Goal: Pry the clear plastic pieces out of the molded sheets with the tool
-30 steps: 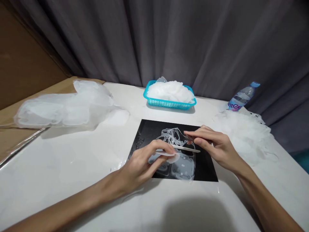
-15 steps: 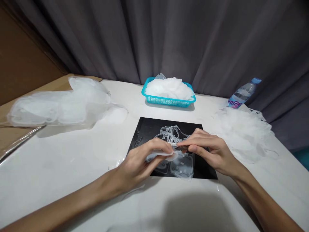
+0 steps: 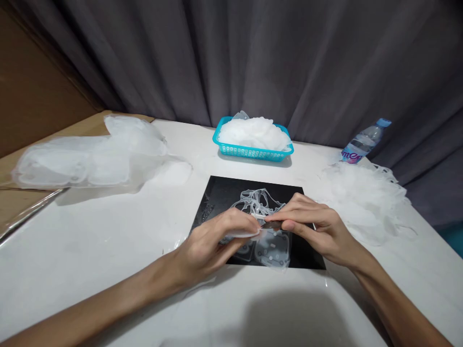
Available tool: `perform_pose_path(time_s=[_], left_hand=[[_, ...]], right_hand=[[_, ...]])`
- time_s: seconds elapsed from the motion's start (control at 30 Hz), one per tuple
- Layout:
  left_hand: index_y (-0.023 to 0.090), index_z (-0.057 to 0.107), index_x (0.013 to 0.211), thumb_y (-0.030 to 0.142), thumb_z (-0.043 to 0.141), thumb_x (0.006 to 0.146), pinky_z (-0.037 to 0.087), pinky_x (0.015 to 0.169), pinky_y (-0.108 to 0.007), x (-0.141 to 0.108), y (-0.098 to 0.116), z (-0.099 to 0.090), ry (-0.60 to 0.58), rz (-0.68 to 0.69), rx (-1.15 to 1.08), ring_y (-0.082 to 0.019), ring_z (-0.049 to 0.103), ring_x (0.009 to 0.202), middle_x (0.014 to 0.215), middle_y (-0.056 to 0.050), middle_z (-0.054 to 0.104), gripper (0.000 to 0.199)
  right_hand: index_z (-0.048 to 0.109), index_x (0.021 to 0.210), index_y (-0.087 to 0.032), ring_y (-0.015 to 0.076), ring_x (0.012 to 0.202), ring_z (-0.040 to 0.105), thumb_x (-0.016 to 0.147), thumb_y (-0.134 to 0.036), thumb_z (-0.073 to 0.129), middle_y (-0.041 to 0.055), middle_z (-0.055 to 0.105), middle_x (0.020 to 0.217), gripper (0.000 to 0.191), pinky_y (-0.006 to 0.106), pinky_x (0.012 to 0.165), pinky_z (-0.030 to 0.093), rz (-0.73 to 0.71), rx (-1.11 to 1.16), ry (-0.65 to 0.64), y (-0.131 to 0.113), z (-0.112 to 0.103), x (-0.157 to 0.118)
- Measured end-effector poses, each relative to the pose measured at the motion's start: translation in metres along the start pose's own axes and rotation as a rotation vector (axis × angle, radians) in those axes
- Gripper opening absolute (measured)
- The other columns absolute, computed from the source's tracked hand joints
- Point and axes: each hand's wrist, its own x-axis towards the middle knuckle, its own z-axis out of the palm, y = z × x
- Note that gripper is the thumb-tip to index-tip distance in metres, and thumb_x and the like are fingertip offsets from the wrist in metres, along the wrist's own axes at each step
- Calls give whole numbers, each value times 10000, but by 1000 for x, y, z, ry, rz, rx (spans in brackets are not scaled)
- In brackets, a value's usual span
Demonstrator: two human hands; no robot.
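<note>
Above the black mat point(image 3: 307, 253), the left hand point(image 3: 217, 236) pinches a translucent white piece point(image 3: 249, 235) and the right hand point(image 3: 313, 217) holds a dark tool point(image 3: 273, 224) near its edge, where flexing could let the tool slip into the left fingertips point(image 3: 254, 223).

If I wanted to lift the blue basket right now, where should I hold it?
I'd probably grip the blue basket by its rim at the left and right ends, coming from the near side. It sits flat, the rim gives an edge to hold, the white heap rises above it in the middle, and the gray curtain hangs behind.
</note>
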Motion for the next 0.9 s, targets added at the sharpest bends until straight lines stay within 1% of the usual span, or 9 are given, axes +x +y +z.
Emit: perform_pose_path(time_s=[0.23,0.5,0.63,0.8,0.9], left_hand=[[107,619,1253,-42,629,950,642,888,-292,0,-1,-2,-12,50,73,-199,739,1046,1060,-132,750,337],[74,620,1249,-65,629,938,633,909,-306,-3,-2,-3,-29,78,99,-211,732,1070,1076,-159,739,341],[82,617,1264,-67,636,934,637,908,-311,-5,-3,-2,-27,70,95,-214,728,1085,1090,-159,739,362],[115,623,1275,-38,630,949,653,880,-320,-5,-3,-2,-11,65,94,-219,746,1056,1078,-143,756,361],[112,625,1272,-44,641,939,651,882,-315,-4,-3,-2,-7,68,92,-218,746,1054,1076,-145,755,367]], right_hand=[[725,1313,-366,159,905,615,1041,-176,632,-33,790,1092,345,345,832,458,-5,0,-7,0,0,1],[735,1298,-349,164,919,616,1037,-163,631,-26,790,1113,337,348,843,470,0,-12,-13,-2,-1,0],[741,1287,-341,167,925,618,1035,-155,631,-22,791,1123,332,348,847,474,4,-13,-21,-3,-1,0],[746,1282,-314,178,912,626,1036,-171,632,-1,795,1106,307,355,829,474,-12,-19,-16,-3,-1,1],[748,1279,-309,184,901,626,1041,-178,623,5,796,1101,299,360,818,473,-13,-20,-16,-4,-1,1]])
